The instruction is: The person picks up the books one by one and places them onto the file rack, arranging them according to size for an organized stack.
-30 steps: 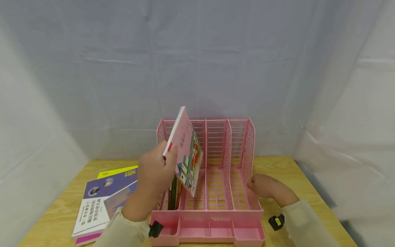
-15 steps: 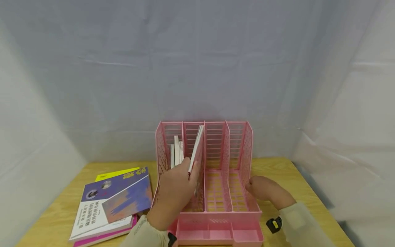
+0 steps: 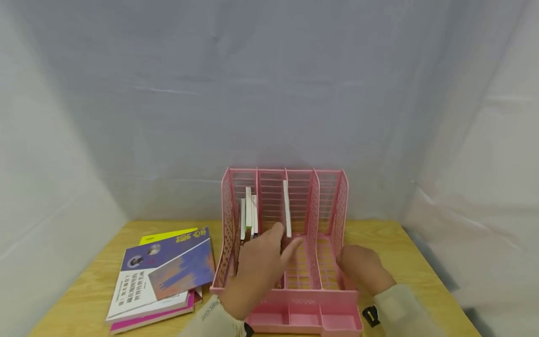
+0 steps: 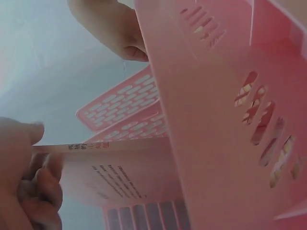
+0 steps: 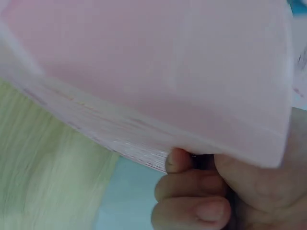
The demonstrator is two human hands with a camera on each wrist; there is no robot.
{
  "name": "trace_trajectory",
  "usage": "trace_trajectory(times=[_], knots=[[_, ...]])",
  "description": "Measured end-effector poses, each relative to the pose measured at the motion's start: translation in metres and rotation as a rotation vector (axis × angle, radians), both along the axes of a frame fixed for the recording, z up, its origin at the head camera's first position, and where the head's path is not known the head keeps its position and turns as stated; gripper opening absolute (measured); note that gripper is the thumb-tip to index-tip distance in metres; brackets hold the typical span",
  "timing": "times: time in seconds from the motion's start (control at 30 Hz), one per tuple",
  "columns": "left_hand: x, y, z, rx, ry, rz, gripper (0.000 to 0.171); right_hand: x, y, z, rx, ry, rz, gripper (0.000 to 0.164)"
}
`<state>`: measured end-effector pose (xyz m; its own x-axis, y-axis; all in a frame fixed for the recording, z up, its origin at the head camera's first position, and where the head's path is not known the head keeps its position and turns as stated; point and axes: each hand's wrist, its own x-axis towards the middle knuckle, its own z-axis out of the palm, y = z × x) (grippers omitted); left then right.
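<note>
A pink mesh desk organizer (image 3: 332,298) with upright compartments stands on the wooden table. In its second compartment from the left a thin pale-pink book (image 3: 287,206) stands nearly upright, close to the divider. My left hand (image 3: 257,269) is at the book's near edge; in the left wrist view its curled fingers lie along the cover (image 4: 110,179), and the thumb stands slightly off the spine. My right hand (image 3: 364,267) holds the near edge of the organizer's right side wall (image 5: 144,81), fingers curled at its rim.
Several books (image 3: 248,208) stand in the leftmost compartment. On the table at left lies a pile of books, a purple-and-white one (image 3: 164,267) on top, with a yellow one (image 3: 168,235) behind. Shallow trays (image 3: 304,319) line the organizer's front. White sheeting (image 3: 269,93) hangs behind.
The left hand has brought the pink book from above the left compartments down into the second one, and the book has turned upright. The left thumb has spread. The right hand stays at the side wall.
</note>
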<state>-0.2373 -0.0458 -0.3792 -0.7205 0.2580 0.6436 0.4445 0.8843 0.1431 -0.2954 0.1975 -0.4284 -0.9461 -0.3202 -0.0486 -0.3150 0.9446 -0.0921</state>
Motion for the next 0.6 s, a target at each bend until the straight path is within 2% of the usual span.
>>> trace_trajectory(times=[0.1,0.17,0.23,0.3,0.37,0.4,0.47,0.53,0.6], knots=[[0.004,-0.004,-0.004,0.054,-0.098,-0.080,0.034,0.005,-0.003,-0.004,0.108,0.090,0.036,0.027],[0.008,-0.014,-0.007,0.099,-0.115,-0.120,0.026,0.007,-0.006,-0.009,0.151,0.137,0.048,0.026],[0.010,-0.032,-0.010,0.165,-0.034,-0.160,0.018,0.008,-0.009,-0.012,0.195,0.160,0.067,0.027],[0.011,-0.057,-0.013,0.220,0.088,-0.170,0.013,0.008,-0.010,-0.015,0.193,0.166,0.056,0.028],[0.010,-0.086,-0.017,0.252,0.178,-0.124,0.016,0.007,-0.011,-0.017,0.178,0.146,0.043,0.028],[0.010,-0.100,-0.019,0.269,0.181,-0.085,0.018,0.007,-0.010,-0.018,0.169,0.138,0.038,0.027],[0.011,-0.124,-0.026,0.286,0.073,0.036,0.020,0.006,-0.009,-0.020,0.148,0.131,0.035,0.027],[0.012,-0.141,-0.034,0.301,-0.142,0.150,0.017,0.006,-0.006,-0.022,0.127,0.135,0.028,0.028],[0.012,-0.151,-0.043,0.309,-0.357,0.224,0.017,0.006,-0.002,-0.024,0.113,0.153,0.029,0.028]])
